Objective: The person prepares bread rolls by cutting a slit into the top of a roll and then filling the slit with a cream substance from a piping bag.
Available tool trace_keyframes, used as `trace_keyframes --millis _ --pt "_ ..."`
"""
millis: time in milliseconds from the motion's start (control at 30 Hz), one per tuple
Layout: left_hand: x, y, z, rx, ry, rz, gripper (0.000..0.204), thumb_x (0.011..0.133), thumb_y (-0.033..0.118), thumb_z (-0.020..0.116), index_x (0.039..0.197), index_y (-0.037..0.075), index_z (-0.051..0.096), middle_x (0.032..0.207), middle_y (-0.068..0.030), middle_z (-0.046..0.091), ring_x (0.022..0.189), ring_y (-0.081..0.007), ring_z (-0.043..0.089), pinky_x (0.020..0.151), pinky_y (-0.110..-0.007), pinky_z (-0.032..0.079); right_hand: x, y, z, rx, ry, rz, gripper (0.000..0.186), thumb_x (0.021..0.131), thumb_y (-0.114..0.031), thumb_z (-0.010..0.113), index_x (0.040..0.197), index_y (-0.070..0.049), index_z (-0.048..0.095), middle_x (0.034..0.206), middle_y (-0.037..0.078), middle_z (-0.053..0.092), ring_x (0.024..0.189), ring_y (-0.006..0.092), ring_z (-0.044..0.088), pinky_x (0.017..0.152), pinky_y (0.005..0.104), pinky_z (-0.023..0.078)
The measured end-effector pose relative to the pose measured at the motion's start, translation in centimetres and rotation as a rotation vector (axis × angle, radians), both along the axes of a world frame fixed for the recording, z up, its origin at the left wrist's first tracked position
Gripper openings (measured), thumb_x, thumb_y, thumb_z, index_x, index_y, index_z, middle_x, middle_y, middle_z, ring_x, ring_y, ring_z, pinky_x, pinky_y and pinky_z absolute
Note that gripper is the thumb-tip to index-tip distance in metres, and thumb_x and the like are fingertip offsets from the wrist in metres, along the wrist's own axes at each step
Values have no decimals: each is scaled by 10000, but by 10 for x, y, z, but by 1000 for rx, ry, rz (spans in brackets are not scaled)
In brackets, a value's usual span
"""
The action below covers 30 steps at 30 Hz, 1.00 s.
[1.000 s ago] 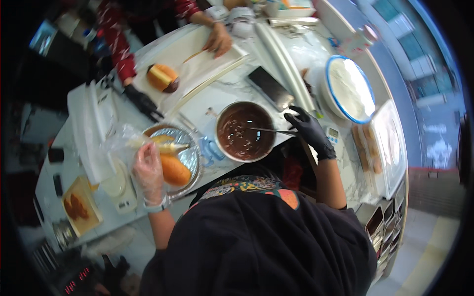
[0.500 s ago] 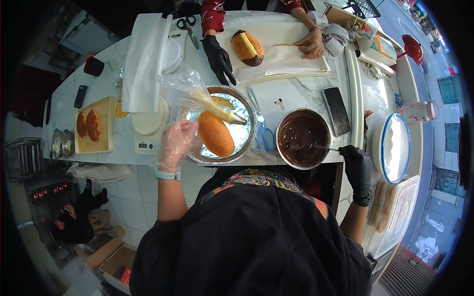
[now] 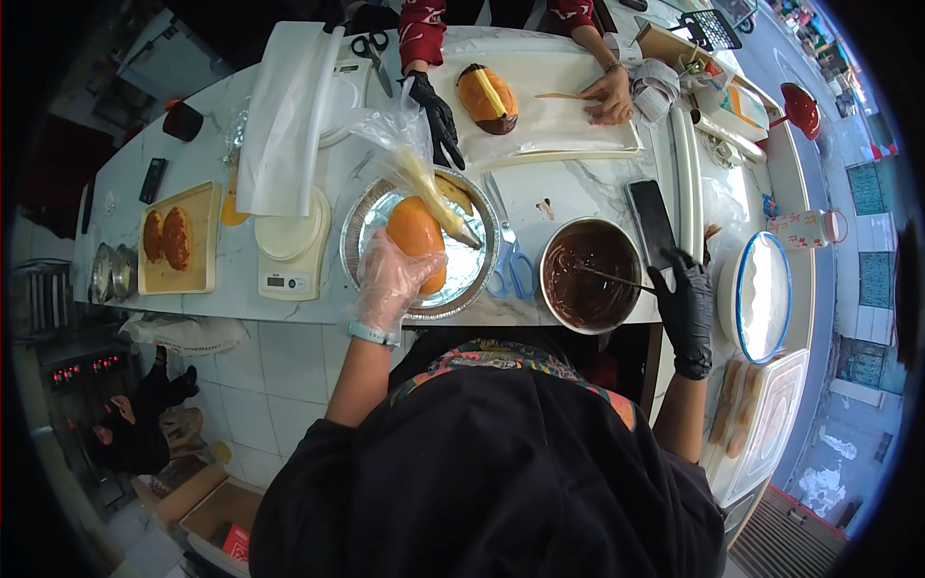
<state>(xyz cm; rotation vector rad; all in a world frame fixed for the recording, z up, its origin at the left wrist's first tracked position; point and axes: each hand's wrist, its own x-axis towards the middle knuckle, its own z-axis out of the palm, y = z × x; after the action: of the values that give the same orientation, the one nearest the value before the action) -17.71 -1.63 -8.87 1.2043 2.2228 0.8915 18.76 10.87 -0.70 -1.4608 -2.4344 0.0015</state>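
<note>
My left hand [image 3: 389,284], in a clear plastic glove, is closed around a golden oblong bun [image 3: 414,231] over a round foil pan [image 3: 356,217]. Beside the bun in the pan lies a piping bag [image 3: 424,186] of pale cream, its tip toward the right. A steel bowl [image 3: 549,308] of melted chocolate [image 3: 583,255] stands to the right. From it a thin utensil handle [image 3: 621,280] leans over the rim; its other end is in the chocolate. My black-gloved right hand [image 3: 688,313] is just beyond that handle's end, thumb and fingers apart.
Blue scissors [image 3: 521,275] lie between pan and bowl, and a phone [image 3: 653,220] behind the bowl. Across the table a co-worker's hands [image 3: 609,93] flank a paper-lined tray [image 3: 568,144] with a chocolate-dipped, cream-topped bun [image 3: 488,96]. A scale [image 3: 289,280] and a bun tray [image 3: 207,275] stand left.
My left hand has moved right and taken hold of the bun, which now stands more upright. My right hand has let go of the utensil handle, and its fingers have spread.
</note>
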Motion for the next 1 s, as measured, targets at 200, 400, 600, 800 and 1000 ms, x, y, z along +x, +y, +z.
trace_keyframes --millis 200,400,600,800,1000 --pt "-9 -10 8 335 -700 116 601 672 156 757 1127 -64 432 945 -112 597 822 -165 596 752 -292 481 -101 -36 28 -731 494 321 351 759 46 504 1103 14 568 941 129 644 830 190 617 753 277 476" --pt "-30 -37 32 560 -1385 286 458 808 219 635 1168 9 446 1058 -100 555 908 -205 578 797 -338 480 -149 -71 -65 -353 -257 588 85 766 -77 464 777 -14 520 779 108 502 763 234 506 703 317 414" --pt "-50 -58 26 775 -1960 85 571 834 325 535 1296 48 346 1251 -162 435 1188 -333 400 969 -585 293 -154 -74 -173 -318 -57 156 216 882 -246 465 833 -40 509 808 49 467 781 185 459 768 344 416" --pt "-56 -34 20 763 -2104 -121 619 792 234 548 1338 90 294 1355 -135 326 1239 -321 350 990 -631 224 -182 -68 -85 -669 22 -162 404 774 -342 604 819 57 563 660 176 601 613 264 622 584 360 484" --pt "-52 -21 32 716 -2107 -50 545 813 326 544 1277 95 377 1242 -128 422 1083 -297 459 914 -574 308 -148 -95 -8 -1079 358 -217 277 789 -225 614 876 38 614 745 111 631 668 142 599 637 285 487"
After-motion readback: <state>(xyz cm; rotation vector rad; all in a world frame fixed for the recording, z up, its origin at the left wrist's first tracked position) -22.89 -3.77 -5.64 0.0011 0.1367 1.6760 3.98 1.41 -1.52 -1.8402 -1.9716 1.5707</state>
